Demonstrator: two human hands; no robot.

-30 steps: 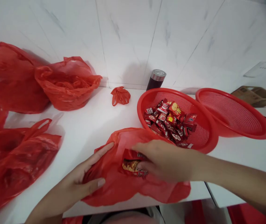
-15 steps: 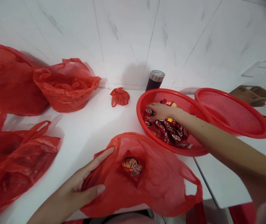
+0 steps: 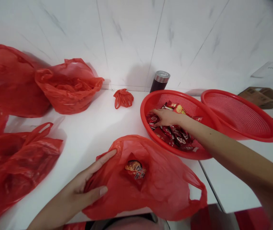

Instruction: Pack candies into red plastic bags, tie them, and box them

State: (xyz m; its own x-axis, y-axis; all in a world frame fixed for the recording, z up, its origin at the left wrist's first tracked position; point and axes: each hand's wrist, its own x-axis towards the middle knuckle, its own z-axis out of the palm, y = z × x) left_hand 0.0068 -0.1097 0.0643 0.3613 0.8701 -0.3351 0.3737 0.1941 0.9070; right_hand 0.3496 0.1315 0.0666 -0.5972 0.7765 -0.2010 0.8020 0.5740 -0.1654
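Observation:
My left hand [image 3: 91, 179] grips the left side of a red plastic bag [image 3: 167, 179], thumb and fingers apart with the film between them. The bag's mouth faces up, and a red snack packet [image 3: 136, 172] with dark lettering lies inside. Over in the red plastic basket [image 3: 148, 140], my right hand [image 3: 166, 117] reaches among several small snack packets [image 3: 180, 138]. Its thumb and forefinger close around a dark red packet [image 3: 152, 118] at the basket's left side; the other fingers are partly hidden.
A second red basket [image 3: 253, 111] adjoins the first on the right. Behind them are a dark flask [image 3: 159, 82] and a cardboard box [image 3: 262, 97]. Leftward sit a filled red bag [image 3: 71, 103], larger red bags [image 3: 14, 83] and a small crumpled bag [image 3: 124, 99]. A tiled wall bounds the table.
My right hand's fingers have drawn in around a packet at the basket's left side, shifting the packets slightly. My left hand keeps its place on the bag.

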